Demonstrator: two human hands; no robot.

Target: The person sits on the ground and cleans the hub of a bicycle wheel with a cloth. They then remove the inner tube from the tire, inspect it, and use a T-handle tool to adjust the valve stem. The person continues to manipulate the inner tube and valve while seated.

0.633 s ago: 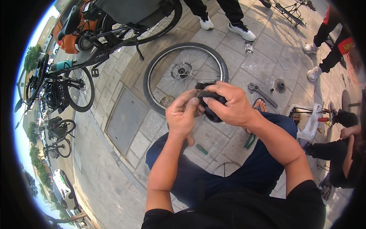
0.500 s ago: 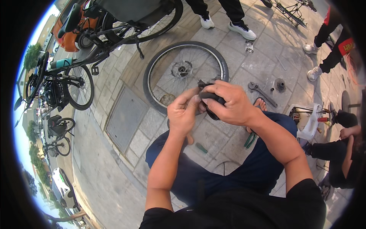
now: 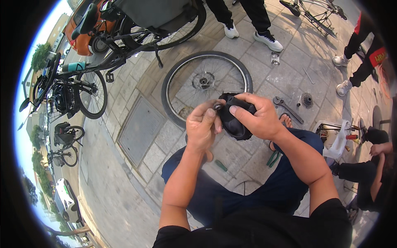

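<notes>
My left hand (image 3: 202, 125) is closed, pinching a small round dark metal part (image 3: 218, 106) between thumb and fingers. My right hand (image 3: 259, 117) grips a crumpled black cloth (image 3: 236, 122), which hangs below its fingers and meets the metal part. Just beyond both hands, a bicycle wheel (image 3: 166, 99) lies flat on the paving, its tyre fitted and hub facing up. The cloth overlaps the wheel's near right edge in view. Between my legs lies a short green-handled tool (image 3: 221, 165). A pair of green-handled pliers (image 3: 273, 159) is beside my right leg.
An adjustable wrench (image 3: 288, 110), a sprocket cassette (image 3: 306, 100) and a hex key (image 3: 309, 76) lie to the right. A white tool container (image 3: 329, 142) stands farther right. One black bicycle (image 3: 103, 62) stands at left. Other people stand ahead and sit at right.
The black cloth has opened out and now hangs lower from my right hand. The round metal part shows in my left fingers. The whole view has shifted slightly.
</notes>
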